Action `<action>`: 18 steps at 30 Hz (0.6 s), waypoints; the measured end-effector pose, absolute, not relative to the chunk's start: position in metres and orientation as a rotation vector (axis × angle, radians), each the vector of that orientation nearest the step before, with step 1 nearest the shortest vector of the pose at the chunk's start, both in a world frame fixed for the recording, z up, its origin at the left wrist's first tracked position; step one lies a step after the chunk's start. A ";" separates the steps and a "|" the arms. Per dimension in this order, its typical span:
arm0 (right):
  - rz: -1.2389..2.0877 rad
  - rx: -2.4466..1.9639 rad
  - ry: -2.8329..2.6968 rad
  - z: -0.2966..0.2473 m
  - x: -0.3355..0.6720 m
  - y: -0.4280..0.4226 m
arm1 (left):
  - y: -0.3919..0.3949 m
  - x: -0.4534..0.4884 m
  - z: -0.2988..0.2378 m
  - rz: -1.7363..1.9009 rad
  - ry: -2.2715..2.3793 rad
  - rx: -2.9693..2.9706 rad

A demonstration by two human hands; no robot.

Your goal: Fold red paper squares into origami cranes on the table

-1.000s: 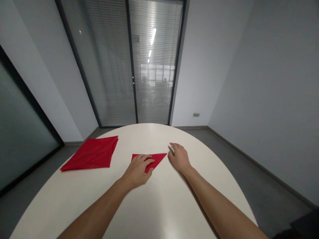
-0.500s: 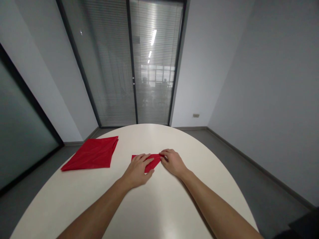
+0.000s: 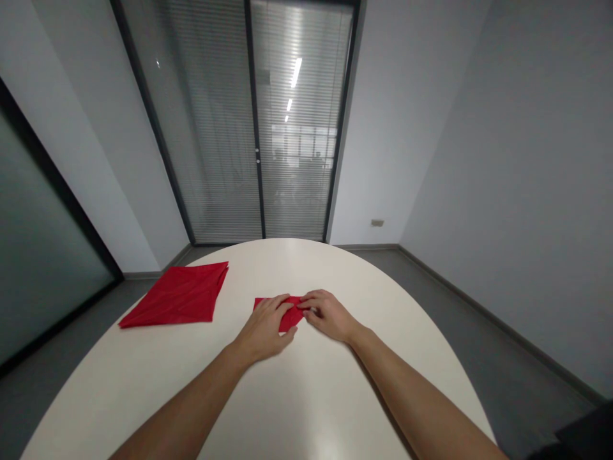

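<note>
A small folded red cloth (image 3: 288,315) lies on the white round table (image 3: 297,409), mostly covered by my hands. My left hand (image 3: 265,329) rests flat on its left part with fingers stretched out. My right hand (image 3: 328,315) is on the cloth's right tip, its fingers curled in and pinching the tip toward the left hand. The two hands nearly touch over the cloth.
A larger red cloth (image 3: 179,295), folded flat, lies at the table's far left. Glass doors with blinds (image 3: 253,128) stand behind the table. Grey floor surrounds the table's edge; a dark object shows at the bottom right corner.
My right hand has moved left from the bare table onto the cloth's right tip and folded that tip inward toward my left hand. The left hand has stayed put.
</note>
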State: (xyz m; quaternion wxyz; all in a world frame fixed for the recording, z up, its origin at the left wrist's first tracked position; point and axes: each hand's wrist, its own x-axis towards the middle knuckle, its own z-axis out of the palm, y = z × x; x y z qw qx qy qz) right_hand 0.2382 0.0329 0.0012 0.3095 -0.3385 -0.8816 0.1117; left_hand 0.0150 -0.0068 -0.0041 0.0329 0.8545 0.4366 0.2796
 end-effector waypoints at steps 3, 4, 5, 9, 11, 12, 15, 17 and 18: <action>0.310 -0.876 -2.319 0.000 0.237 0.034 | -0.008 0.017 -0.001 0.866 1.313 2.635; 0.311 -0.864 -2.321 0.000 0.237 0.033 | -0.008 0.017 0.000 0.866 1.298 2.635; 0.311 -0.850 -2.326 0.000 0.237 0.033 | -0.008 0.018 0.000 0.873 1.284 2.631; 0.311 -0.813 -2.352 0.002 0.238 0.030 | -0.008 0.019 0.001 0.919 1.253 2.582; 0.311 -0.807 -2.361 0.003 0.239 0.030 | -0.009 0.019 0.003 0.920 1.263 2.561; 0.307 -0.807 -2.363 0.004 0.239 0.030 | -0.009 0.019 0.004 0.917 1.271 2.554; 0.280 -0.816 -2.366 0.006 0.239 0.030 | -0.011 0.020 0.008 0.928 1.284 2.554; 0.260 -0.827 -2.366 0.008 0.238 0.029 | -0.011 0.020 0.010 0.936 1.296 2.577; 0.252 -0.832 -2.364 0.009 0.238 0.029 | -0.012 0.020 0.011 0.934 1.313 2.590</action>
